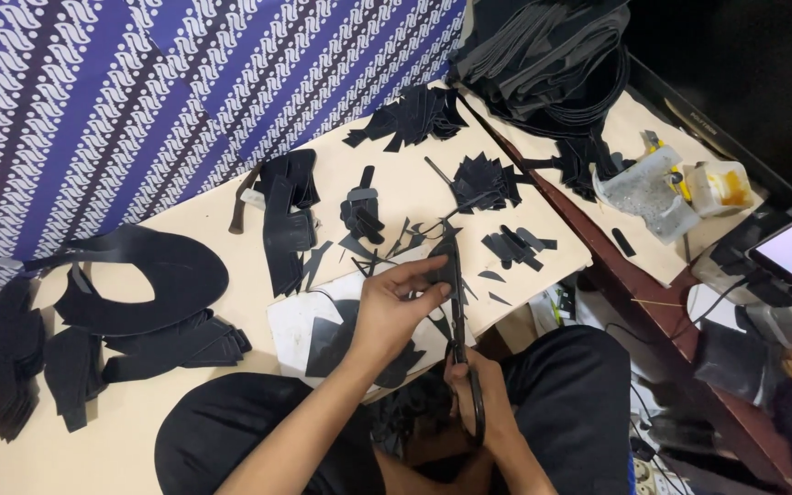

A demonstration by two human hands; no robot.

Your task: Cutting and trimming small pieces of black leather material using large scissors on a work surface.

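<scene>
Left hand (394,307) reaches forward over the low board (185,431), thumb and fingers pinched on a small black piece (445,261) held just above the white sheet (297,323) at the board's near edge, with the piece at its fingertips. Right hand (477,392) sits lower, near the lap between the knees, fingers closed through the handles of black scissors (458,316), whose blades point up and away to meet the pinched piece. 1 pile of black scraps (486,181) lies farther right on the board.
</scene>
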